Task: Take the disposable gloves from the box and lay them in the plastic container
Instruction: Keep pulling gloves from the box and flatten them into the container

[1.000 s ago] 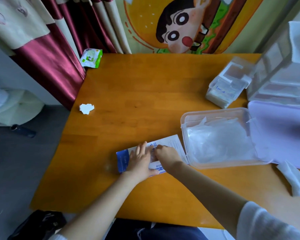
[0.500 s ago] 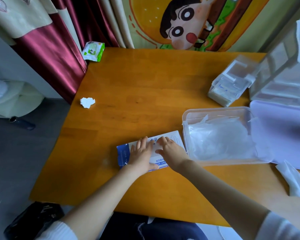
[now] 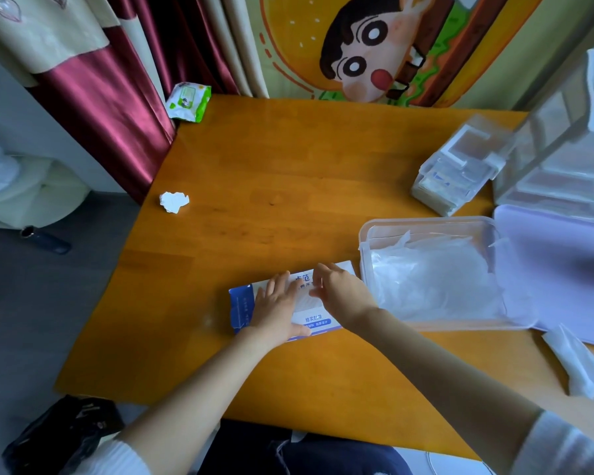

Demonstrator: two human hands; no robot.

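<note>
The left hand (image 3: 278, 306) presses the crosswise box (image 3: 242, 308) flat, fingers straight. The right hand (image 3: 343, 293) curls its fingers (image 3: 323, 274) over the opening, grip unclear. The container (image 3: 426, 221) sits just right of them.

I see blue-white cardboard glove box (image 3: 242, 306) frame centre on wooden table (image 3: 288, 166); clear plastic container (image 3: 426, 221) just right, gloves (image 3: 432, 282) inside.

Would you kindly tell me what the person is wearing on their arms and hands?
The left hand and right hand are bare, with no gloves, rings or watch visible. The forearms are uncovered too. A white ribbed left sleeve and a pale right sleeve show only near the elbows, at the frame's bottom.
</note>
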